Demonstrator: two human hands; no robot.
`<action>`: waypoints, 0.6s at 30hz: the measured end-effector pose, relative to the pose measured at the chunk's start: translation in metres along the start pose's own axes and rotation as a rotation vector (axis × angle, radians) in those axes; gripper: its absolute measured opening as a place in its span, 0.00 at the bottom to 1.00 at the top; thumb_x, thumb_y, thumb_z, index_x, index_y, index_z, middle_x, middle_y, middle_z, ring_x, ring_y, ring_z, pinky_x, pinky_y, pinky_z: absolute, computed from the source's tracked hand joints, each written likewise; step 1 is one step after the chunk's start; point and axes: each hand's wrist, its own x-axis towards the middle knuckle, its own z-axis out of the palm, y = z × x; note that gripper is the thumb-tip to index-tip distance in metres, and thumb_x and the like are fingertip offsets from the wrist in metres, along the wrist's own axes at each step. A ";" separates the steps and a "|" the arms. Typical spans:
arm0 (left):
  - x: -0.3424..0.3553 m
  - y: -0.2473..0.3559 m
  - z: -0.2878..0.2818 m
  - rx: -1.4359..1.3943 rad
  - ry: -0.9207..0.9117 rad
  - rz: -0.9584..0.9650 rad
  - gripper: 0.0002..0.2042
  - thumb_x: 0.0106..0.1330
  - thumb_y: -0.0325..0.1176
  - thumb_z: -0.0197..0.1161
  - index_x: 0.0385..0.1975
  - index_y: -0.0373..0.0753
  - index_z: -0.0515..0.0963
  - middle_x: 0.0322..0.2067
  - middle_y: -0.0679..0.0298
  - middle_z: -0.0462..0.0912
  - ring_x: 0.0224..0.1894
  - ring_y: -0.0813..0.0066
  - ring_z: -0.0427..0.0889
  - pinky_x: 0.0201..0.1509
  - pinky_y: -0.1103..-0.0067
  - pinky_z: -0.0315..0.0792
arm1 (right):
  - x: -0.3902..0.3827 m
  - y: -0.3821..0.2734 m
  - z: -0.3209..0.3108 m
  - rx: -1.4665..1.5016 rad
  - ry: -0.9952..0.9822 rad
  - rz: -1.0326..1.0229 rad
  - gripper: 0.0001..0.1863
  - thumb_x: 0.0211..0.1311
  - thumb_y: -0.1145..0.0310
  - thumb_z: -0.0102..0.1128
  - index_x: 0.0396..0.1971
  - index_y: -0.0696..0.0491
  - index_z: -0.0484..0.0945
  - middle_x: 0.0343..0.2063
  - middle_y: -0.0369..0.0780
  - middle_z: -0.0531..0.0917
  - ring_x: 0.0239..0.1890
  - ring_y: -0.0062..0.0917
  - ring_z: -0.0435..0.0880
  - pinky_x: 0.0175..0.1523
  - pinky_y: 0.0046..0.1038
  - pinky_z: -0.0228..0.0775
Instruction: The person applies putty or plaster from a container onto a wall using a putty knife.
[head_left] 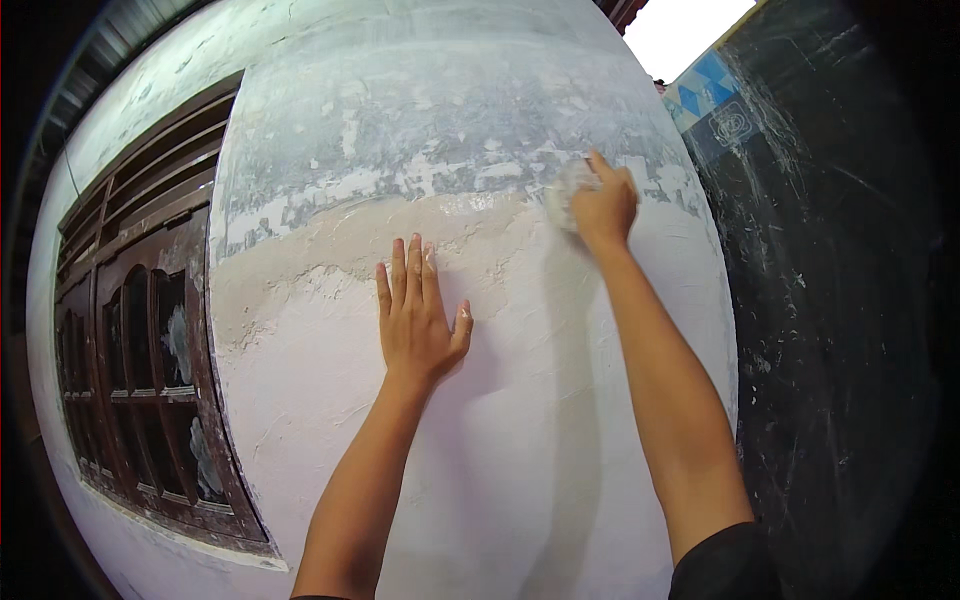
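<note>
In front of me is a wall (490, 390) with a smooth pale lower part and a patchy grey, flaking upper part. A rough beige band (330, 235) runs between the two. My left hand (415, 325) lies flat against the pale surface, fingers stretched upward, with white smears on some fingertips. Higher and to the right, my right hand (606, 205) grips a whitish flat thing (570, 198) against the wall, its index finger pointing up. Motion blurs that thing, so its exact kind cannot be made out. Below it, a grey shadow streak runs down the wall.
On the left, a dark brown wooden window (150, 370) with slatted vents above its panes is set into the wall. A dark, scratched surface (820, 300) stands along the right, with blue and white patterned tiles (705, 85) near its top. Bright light enters at upper right.
</note>
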 end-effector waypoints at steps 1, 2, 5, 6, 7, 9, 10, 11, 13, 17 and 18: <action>0.001 0.003 0.000 0.007 -0.010 -0.007 0.36 0.57 0.38 0.54 0.65 0.27 0.53 0.68 0.48 0.52 0.73 0.50 0.43 0.74 0.57 0.34 | -0.003 -0.005 0.005 0.007 -0.024 -0.070 0.27 0.47 0.77 0.57 0.52 0.50 0.78 0.38 0.49 0.78 0.45 0.42 0.77 0.52 0.36 0.70; 0.001 0.002 0.000 0.021 -0.027 -0.017 0.36 0.58 0.38 0.54 0.65 0.27 0.52 0.68 0.48 0.52 0.73 0.51 0.42 0.74 0.57 0.34 | -0.014 -0.016 0.022 0.078 -0.061 -0.130 0.26 0.47 0.77 0.57 0.52 0.50 0.78 0.39 0.49 0.78 0.46 0.42 0.77 0.53 0.37 0.70; -0.001 -0.002 0.003 0.018 -0.002 -0.053 0.37 0.58 0.39 0.54 0.65 0.28 0.51 0.68 0.48 0.51 0.73 0.51 0.41 0.74 0.57 0.32 | -0.044 -0.060 0.051 0.234 -0.253 -0.233 0.26 0.47 0.76 0.57 0.51 0.50 0.79 0.40 0.50 0.78 0.47 0.42 0.77 0.54 0.37 0.69; -0.001 -0.002 0.002 0.003 -0.004 -0.052 0.37 0.58 0.39 0.54 0.66 0.27 0.50 0.69 0.48 0.50 0.73 0.51 0.40 0.73 0.56 0.32 | -0.043 -0.056 0.052 0.234 -0.251 -0.235 0.26 0.47 0.76 0.57 0.51 0.50 0.79 0.40 0.50 0.78 0.47 0.42 0.77 0.54 0.37 0.69; -0.001 0.001 0.002 -0.006 -0.001 -0.046 0.37 0.58 0.39 0.54 0.66 0.27 0.50 0.69 0.48 0.50 0.73 0.51 0.40 0.73 0.56 0.32 | -0.040 -0.045 0.051 0.154 -0.203 -0.161 0.25 0.47 0.75 0.58 0.51 0.49 0.79 0.40 0.50 0.78 0.47 0.42 0.77 0.54 0.36 0.70; -0.001 0.001 0.000 0.009 -0.021 -0.067 0.37 0.58 0.39 0.54 0.66 0.27 0.50 0.69 0.47 0.49 0.73 0.51 0.39 0.73 0.56 0.31 | -0.025 -0.020 0.043 -0.009 -0.135 -0.018 0.23 0.50 0.70 0.60 0.50 0.49 0.80 0.39 0.49 0.78 0.45 0.42 0.78 0.52 0.35 0.71; 0.000 0.001 -0.003 0.011 -0.016 -0.070 0.37 0.58 0.39 0.54 0.66 0.27 0.50 0.69 0.47 0.49 0.73 0.51 0.39 0.73 0.56 0.31 | -0.017 -0.012 0.027 0.052 -0.116 0.103 0.22 0.51 0.69 0.61 0.50 0.49 0.80 0.39 0.49 0.78 0.44 0.41 0.78 0.50 0.36 0.71; 0.000 0.002 -0.002 0.003 -0.021 -0.064 0.38 0.58 0.40 0.54 0.66 0.26 0.50 0.69 0.47 0.48 0.73 0.51 0.39 0.73 0.56 0.31 | -0.015 -0.012 0.017 0.087 -0.055 0.158 0.23 0.50 0.72 0.61 0.51 0.50 0.79 0.38 0.49 0.78 0.42 0.41 0.78 0.49 0.36 0.71; 0.000 0.001 -0.001 -0.011 -0.022 -0.061 0.38 0.58 0.40 0.54 0.66 0.26 0.50 0.69 0.47 0.48 0.73 0.50 0.38 0.73 0.56 0.31 | -0.024 -0.020 0.013 0.080 -0.026 0.009 0.24 0.49 0.75 0.61 0.51 0.50 0.79 0.37 0.50 0.78 0.41 0.42 0.78 0.49 0.36 0.71; 0.000 0.001 0.001 0.015 -0.032 -0.072 0.38 0.59 0.41 0.53 0.66 0.26 0.50 0.70 0.48 0.45 0.74 0.51 0.36 0.73 0.56 0.30 | -0.049 -0.039 0.047 0.247 -0.131 -0.265 0.25 0.47 0.76 0.60 0.50 0.51 0.79 0.38 0.53 0.78 0.43 0.45 0.77 0.51 0.39 0.69; 0.000 0.001 0.001 0.006 -0.030 -0.072 0.38 0.59 0.41 0.53 0.66 0.26 0.50 0.70 0.48 0.45 0.74 0.51 0.36 0.73 0.57 0.30 | -0.047 -0.032 0.051 0.155 -0.182 -0.247 0.25 0.47 0.75 0.60 0.50 0.51 0.79 0.39 0.53 0.78 0.44 0.45 0.77 0.51 0.39 0.69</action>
